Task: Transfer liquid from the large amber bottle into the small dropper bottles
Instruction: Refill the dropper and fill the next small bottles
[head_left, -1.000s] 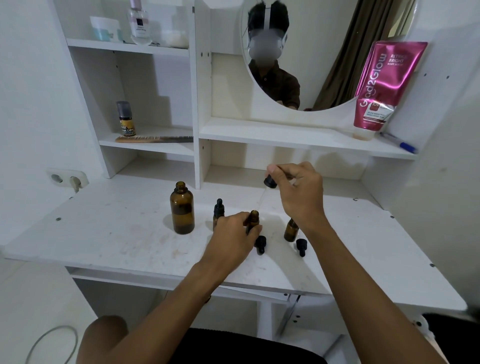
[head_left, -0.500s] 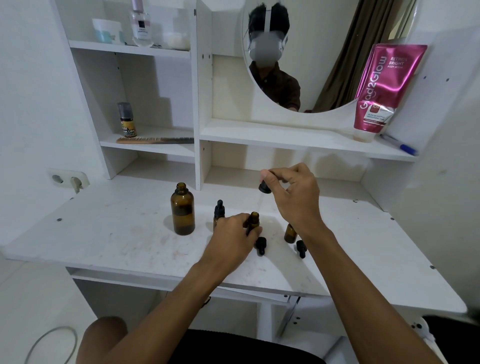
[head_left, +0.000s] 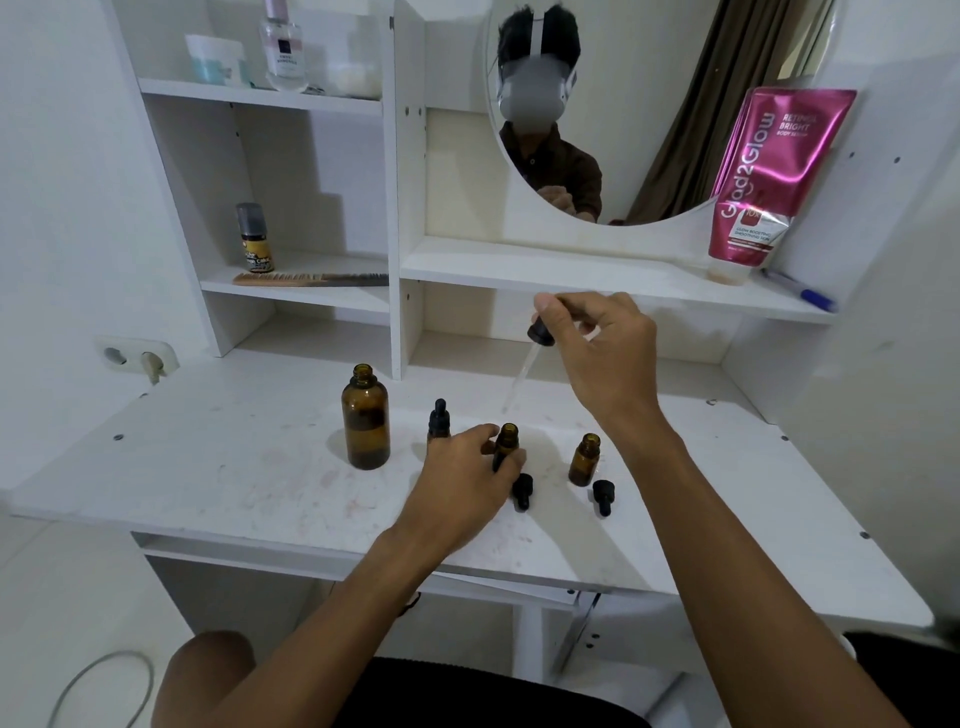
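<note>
Head view: large amber bottle (head_left: 365, 418) uncapped, upright on desk (head_left: 208, 457), left of the small ones. Left hand (head_left: 467, 483) closed round open small dropper bottle (head_left: 505, 446). Right hand (head_left: 597, 353) pinching dropper (head_left: 537, 338), glass tip above that neck. Second small bottle (head_left: 584, 460) open; third (head_left: 439, 422) capped. Loose caps (head_left: 522, 488) nearby. Likely mid-task; fill levels unreadable.

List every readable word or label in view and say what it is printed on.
"Glad2Glow" and "RETINOL BRIGHT": pink glossy tube on the right shelf; its smaller print is blurred.
Clear glass perfume bottle, top shelf: label unreadable.
Small yellow-labelled bottle, middle shelf: unreadable.
Amber bottles: no labels.
</note>
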